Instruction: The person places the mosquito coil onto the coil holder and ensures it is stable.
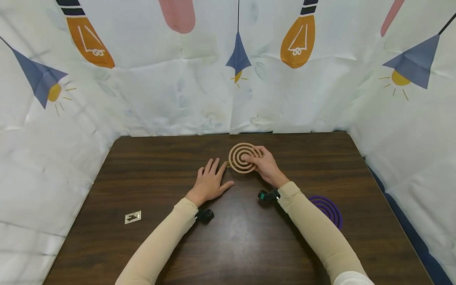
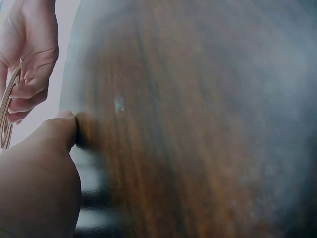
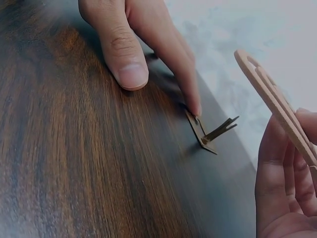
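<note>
My right hand [image 1: 268, 168] holds a tan mosquito coil [image 1: 235, 157] up near the far side of the table, thumb on its face and fingers behind. In the right wrist view the coil [image 3: 275, 106] appears tilted, nearly edge-on. My left hand [image 1: 209, 183] lies palm down with fingers spread. Its index fingertip touches one end of a small metal coil stand [image 3: 201, 135], whose forked prong sticks up from the flat plate. The coil and the stand's prong are apart in the right wrist view. In the head view the stand is largely hidden.
A purple mosquito coil [image 1: 333, 210] lies at the right, partly covered by my right sleeve. Another flat metal coil stand [image 1: 133, 217] lies on the left of the dark wooden table [image 1: 228, 253]. A printed white curtain [image 1: 199, 99] surrounds the table's back and sides.
</note>
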Demonstrator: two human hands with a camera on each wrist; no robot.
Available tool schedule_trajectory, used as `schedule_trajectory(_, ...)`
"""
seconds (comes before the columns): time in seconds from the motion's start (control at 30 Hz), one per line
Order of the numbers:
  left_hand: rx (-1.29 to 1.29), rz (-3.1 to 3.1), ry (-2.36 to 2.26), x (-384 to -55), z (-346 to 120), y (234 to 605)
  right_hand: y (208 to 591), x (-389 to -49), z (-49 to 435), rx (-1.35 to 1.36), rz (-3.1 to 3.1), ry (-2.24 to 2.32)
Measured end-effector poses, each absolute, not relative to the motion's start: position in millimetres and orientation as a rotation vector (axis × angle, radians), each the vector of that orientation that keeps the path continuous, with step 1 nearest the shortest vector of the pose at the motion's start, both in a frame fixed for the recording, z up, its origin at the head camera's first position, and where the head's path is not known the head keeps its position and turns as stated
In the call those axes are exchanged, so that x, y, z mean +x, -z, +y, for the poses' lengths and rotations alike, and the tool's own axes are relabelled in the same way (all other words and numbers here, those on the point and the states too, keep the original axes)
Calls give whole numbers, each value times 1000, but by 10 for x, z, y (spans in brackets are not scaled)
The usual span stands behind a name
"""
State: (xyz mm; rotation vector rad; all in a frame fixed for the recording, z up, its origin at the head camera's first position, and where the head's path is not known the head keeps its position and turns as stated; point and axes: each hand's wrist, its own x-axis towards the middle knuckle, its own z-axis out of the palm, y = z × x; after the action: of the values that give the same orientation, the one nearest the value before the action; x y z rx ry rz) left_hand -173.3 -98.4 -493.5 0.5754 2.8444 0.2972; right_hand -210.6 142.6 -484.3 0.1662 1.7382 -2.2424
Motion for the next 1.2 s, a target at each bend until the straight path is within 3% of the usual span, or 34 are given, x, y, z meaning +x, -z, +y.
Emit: schedule_trajectory(1.2, 570, 2849, -313, -1695, -984, 4954, 4914, -2226, 1171, 206, 1792, 2142)
